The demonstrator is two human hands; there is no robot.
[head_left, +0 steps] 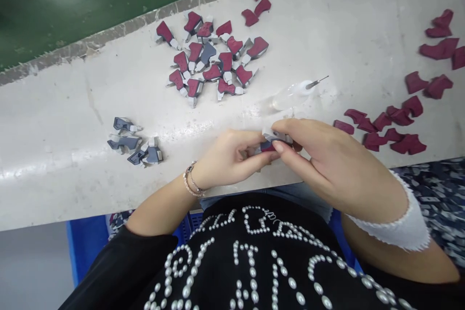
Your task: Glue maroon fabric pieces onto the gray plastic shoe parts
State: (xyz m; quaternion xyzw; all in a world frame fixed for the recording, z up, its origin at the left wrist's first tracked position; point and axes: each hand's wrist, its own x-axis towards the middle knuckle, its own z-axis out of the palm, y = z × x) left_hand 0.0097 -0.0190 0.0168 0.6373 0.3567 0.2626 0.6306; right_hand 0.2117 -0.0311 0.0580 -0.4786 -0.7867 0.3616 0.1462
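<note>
Close to the table's near edge, both hands meet around a small grey, white and dark red plastic part. My left hand, with a bracelet at the wrist, pinches it from the left. From the right, my right hand has thumb and fingers closed on the same part; a white band circles that forearm. Fingers cover much of the part. Just beyond the hands lies a clear bottle with a thin metal needle tip pointing right.
A cluster of red-topped grey parts lies beyond, several grey parts to the left, loose dark red pieces to the right. A blue crate stands below the white table. A green surface borders the far edge.
</note>
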